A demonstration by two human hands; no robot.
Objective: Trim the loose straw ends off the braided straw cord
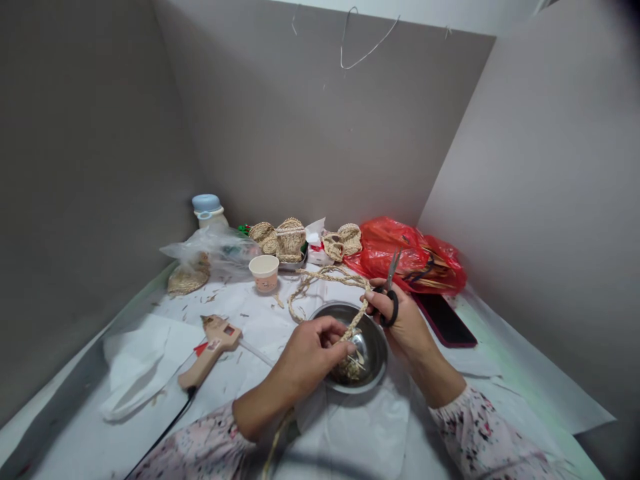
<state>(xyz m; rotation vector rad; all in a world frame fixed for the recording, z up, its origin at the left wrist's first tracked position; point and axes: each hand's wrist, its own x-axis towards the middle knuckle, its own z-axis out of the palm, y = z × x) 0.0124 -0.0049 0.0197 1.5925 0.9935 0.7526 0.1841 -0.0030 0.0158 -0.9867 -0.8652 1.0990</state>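
Note:
A braided straw cord (pixel 357 321) runs between my two hands above a metal bowl (pixel 379 341), and the rest of it loops behind the bowl. My left hand (pixel 316 348) pinches the cord over the bowl's left side. My right hand (pixel 399 318) holds the cord between thumb and finger at the bowl's upper right. Black-handled scissors (pixel 393 303) hang on the fingers of that same hand, blades pointing up. Straw scraps (pixel 349 370) lie inside the bowl.
A glue gun (pixel 213 350) lies at left with its cable. Behind stand a paper cup (pixel 264 273), woven straw pieces (pixel 291 240) and a blue-lidded bottle (pixel 209 210). A red plastic bag (pixel 390 248) and a phone (pixel 444 320) are at right. Grey panels enclose three sides.

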